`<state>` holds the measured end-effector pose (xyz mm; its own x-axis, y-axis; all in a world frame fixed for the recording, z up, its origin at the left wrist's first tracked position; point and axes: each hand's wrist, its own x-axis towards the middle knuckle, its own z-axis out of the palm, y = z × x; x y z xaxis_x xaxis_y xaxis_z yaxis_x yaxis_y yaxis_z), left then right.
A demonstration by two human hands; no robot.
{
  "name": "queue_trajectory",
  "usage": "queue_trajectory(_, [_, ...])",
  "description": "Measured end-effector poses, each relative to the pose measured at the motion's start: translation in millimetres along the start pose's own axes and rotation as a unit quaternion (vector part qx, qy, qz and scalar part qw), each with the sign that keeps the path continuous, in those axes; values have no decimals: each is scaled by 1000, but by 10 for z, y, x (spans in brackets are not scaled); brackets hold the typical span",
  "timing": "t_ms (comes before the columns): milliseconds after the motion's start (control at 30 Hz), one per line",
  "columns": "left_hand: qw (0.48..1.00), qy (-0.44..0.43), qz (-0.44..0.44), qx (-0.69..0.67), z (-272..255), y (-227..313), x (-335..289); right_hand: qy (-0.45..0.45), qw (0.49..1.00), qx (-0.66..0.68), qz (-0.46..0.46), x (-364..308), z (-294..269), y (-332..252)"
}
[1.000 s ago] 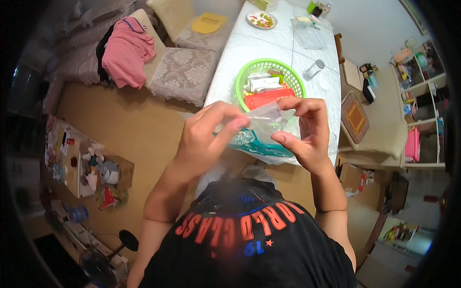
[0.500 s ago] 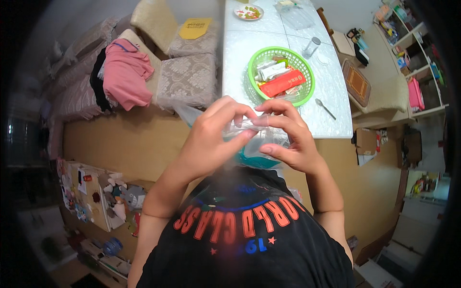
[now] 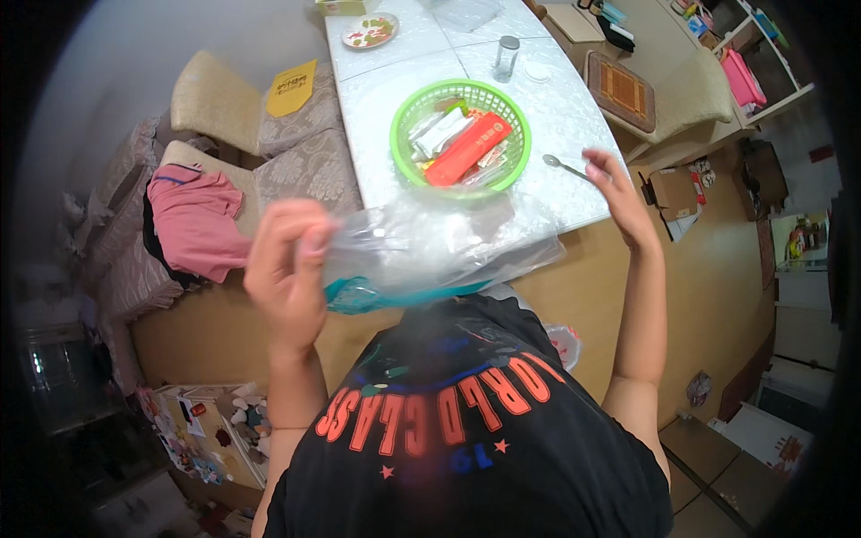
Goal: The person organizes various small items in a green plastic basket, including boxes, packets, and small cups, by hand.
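A clear plastic bag with a teal lower part (image 3: 430,247) stretches sideways in front of me, at the near edge of the table. My left hand (image 3: 291,269), somewhat blurred, grips its left end between thumb and fingers. My right hand (image 3: 619,202) is raised to the right, away from the bag, fingers apart and holding nothing. Just beyond the bag sits a green plastic basket (image 3: 520,170) with a red packet (image 3: 469,149) and several white and coloured packets inside. A metal spoon (image 3: 565,167) lies beside the basket, partly near my right fingers.
On the white-covered table (image 3: 395,67) stand a clear jar (image 3: 507,59) and a plate (image 3: 369,31) with red and green pieces. Cushioned chairs (image 3: 215,103) line the left side, one under pink clothing (image 3: 197,220). An open cardboard box (image 3: 674,193) lies on the floor at right.
My hands have moved apart. The left one pulled the bag out leftward, and the right one let go and swung right. The bag now spreads wide. The whole view has shifted.
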<state>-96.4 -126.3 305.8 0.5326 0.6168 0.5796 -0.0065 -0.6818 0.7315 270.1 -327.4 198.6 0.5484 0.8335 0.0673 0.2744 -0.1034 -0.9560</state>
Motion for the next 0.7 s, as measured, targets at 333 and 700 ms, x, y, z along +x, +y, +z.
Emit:
queue_trajectory(333, [993, 98, -61, 9, 335, -370, 175, -111, 873, 429, 202, 402, 23, 513])
queue_trajectory(700, [997, 81, -7, 14, 801, -151, 300, -225, 783, 463, 349, 1481, 278, 873])
